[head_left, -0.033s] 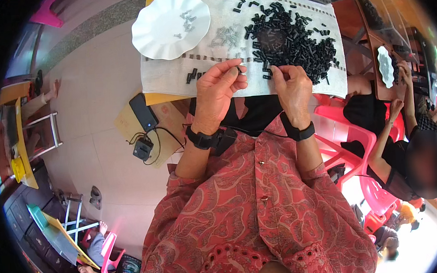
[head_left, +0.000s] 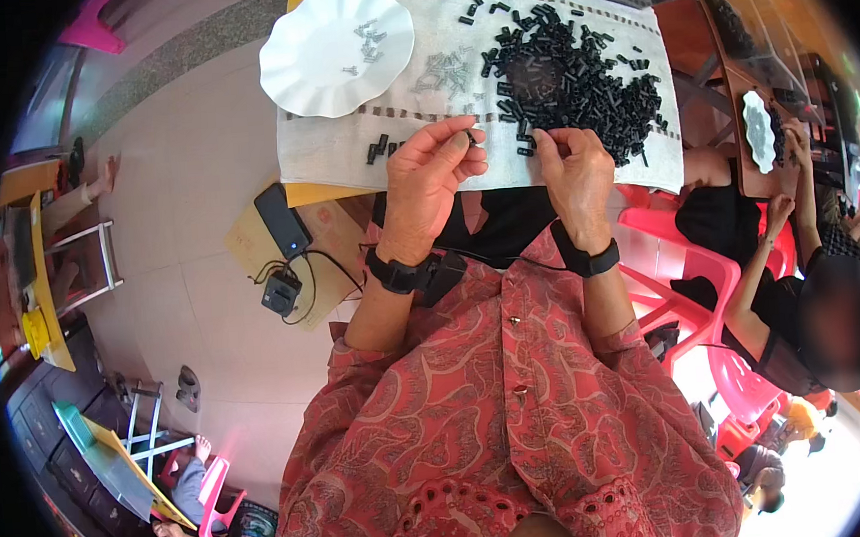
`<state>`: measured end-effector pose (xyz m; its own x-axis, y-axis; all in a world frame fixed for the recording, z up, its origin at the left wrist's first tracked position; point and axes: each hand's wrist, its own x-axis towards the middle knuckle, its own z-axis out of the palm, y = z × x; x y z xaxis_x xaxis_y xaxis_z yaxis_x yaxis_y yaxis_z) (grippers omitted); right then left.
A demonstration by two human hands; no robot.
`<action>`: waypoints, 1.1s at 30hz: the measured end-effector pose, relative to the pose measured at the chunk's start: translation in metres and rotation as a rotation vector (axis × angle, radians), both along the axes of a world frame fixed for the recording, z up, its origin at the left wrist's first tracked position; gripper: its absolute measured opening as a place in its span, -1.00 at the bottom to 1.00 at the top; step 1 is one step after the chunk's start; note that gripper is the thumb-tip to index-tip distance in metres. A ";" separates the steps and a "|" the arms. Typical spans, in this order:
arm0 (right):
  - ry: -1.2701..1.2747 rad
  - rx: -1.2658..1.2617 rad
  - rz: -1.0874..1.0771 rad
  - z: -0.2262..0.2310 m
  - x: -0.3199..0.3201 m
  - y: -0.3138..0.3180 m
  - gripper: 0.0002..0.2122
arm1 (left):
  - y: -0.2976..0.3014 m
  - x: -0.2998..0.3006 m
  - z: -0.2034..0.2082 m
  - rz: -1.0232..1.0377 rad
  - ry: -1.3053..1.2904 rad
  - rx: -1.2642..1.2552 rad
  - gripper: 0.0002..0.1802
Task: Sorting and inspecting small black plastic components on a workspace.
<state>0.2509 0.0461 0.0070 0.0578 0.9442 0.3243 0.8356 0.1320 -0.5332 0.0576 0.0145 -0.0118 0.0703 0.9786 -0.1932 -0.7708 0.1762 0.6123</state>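
Plainly, we have both bare hands over the near side of a white cloth (head_left: 331,178) spread on a yellow table (head_left: 309,194). Our left hand (head_left: 434,165) is pinched closed, thumb against fingers, on a small dark piece (head_left: 472,139) near the middle of the cloth's front part. Our right hand (head_left: 579,171) is curled with its thumb and forefinger close together, just beside a few black pieces (head_left: 524,146) at the near edge of the heap; the tips are too small to make out, so we cannot tell whether they grip anything. Beyond and to the right of that hand spreads the large heap of black pieces (head_left: 622,99), short and blocky, with strays around its rim. Left of the heap lies a loose patch of clear pieces (head_left: 445,72), and farther left a white plate (head_left: 304,55) with a wavy rim bears a few more clear bits (head_left: 371,42). Just left of our left hand, a short row of black pieces (head_left: 380,147) sits on the cloth. We wear a dark band (head_left: 401,276) on the left wrist and another (head_left: 592,260) on the right. Below the table's left side, a black power bank (head_left: 281,220) shows a blue light, near a small black box (head_left: 280,292) with cables.
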 end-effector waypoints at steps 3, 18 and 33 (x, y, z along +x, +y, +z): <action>-0.020 -0.014 0.011 -0.002 0.000 0.001 -0.83 | 0.000 0.001 -0.001 0.000 0.002 0.008 -0.70; 0.445 -0.153 0.082 0.000 -0.005 -0.012 -0.90 | 0.000 0.002 -0.002 -0.026 -0.063 0.020 -0.70; -0.042 0.012 0.052 -0.005 -0.007 0.008 -0.86 | 0.000 -0.002 -0.005 -0.017 -0.098 0.016 -0.70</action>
<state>0.2444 0.0540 0.0020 -0.0049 0.9417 0.3364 0.8494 0.1815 -0.4956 0.0561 0.0147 -0.0167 0.1048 0.9800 -0.1689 -0.8242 0.1806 0.5367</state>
